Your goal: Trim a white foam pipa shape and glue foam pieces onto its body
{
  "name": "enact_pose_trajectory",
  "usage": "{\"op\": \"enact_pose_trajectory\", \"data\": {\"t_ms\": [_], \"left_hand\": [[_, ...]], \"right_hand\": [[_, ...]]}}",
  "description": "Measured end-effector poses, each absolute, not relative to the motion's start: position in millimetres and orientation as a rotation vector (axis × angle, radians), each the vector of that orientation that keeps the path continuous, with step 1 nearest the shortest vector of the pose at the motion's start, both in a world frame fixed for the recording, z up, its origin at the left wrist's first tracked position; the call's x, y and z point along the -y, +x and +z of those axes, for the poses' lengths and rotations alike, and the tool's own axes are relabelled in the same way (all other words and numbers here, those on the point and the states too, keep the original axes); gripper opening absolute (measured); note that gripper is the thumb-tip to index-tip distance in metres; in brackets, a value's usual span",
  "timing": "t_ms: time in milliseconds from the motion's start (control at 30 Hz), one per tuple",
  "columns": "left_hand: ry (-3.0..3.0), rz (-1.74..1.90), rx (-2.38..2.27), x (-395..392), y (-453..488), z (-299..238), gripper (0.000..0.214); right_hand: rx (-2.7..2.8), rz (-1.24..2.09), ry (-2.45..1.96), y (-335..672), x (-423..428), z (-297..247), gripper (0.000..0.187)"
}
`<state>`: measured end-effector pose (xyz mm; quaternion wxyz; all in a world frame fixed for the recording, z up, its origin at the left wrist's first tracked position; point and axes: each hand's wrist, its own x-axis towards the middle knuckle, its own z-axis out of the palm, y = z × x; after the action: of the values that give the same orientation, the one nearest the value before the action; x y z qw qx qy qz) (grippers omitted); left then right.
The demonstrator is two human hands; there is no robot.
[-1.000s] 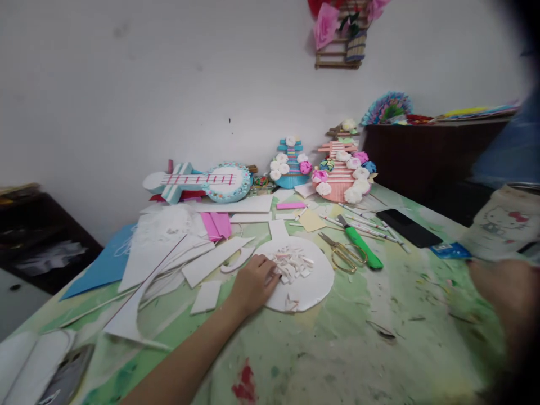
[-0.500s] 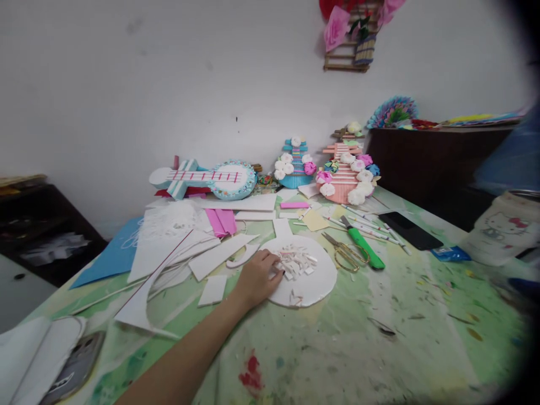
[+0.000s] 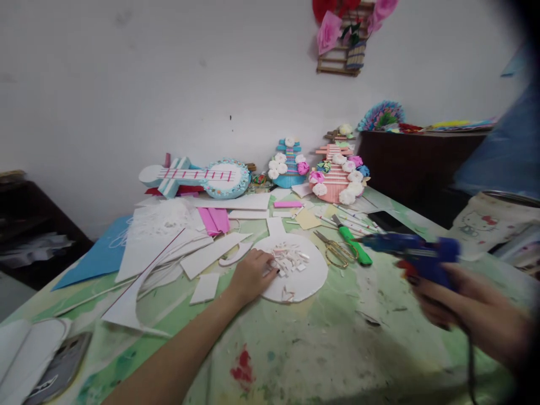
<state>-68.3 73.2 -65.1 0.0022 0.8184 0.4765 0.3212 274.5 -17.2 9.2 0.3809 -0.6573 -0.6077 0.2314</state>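
Note:
My left hand (image 3: 252,275) rests on the left edge of a round white foam disc (image 3: 304,281), fingers curled at a heap of small white and pink scraps (image 3: 288,261) lying on it; whether it grips one I cannot make out. My right hand (image 3: 464,306), blurred by motion, is wrapped round the handle of a blue glue gun (image 3: 411,252). The gun's nozzle points left, above the table to the right of the disc. A dark cord hangs from its handle.
Gold-handled scissors (image 3: 333,252) and a green cutter (image 3: 352,246) lie right of the disc. White foam offcuts (image 3: 169,247), pink strips, a blue sheet (image 3: 99,256), decorated craft models (image 3: 335,174), a dark phone (image 3: 386,220) and a cartoon-cat container (image 3: 481,224) crowd the green table (image 3: 312,354).
My right hand has come into view from the right carrying the blue glue gun toward the disc. My left hand stays at the scraps. The view shifted slightly.

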Motion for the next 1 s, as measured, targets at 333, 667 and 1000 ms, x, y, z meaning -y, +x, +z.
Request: {"op": "enact_pose_trajectory", "data": {"t_ms": [333, 667, 1000], "left_hand": [[2.671, 0.987, -1.451, -70, -70, -68, 0.009], [2.458, 1.092, -1.467, -73, -67, -70, 0.01], [2.524, 1.233, -1.432, -71, -70, -63, 0.013]], "right_hand": [[1.749, 1.051, -1.064, 162, -88, 11, 0.026], [1.819, 0.815, -1.12, 175, -95, -25, 0.027], [2.063, 0.403, -1.006, 181, -92, -35, 0.022]]}}
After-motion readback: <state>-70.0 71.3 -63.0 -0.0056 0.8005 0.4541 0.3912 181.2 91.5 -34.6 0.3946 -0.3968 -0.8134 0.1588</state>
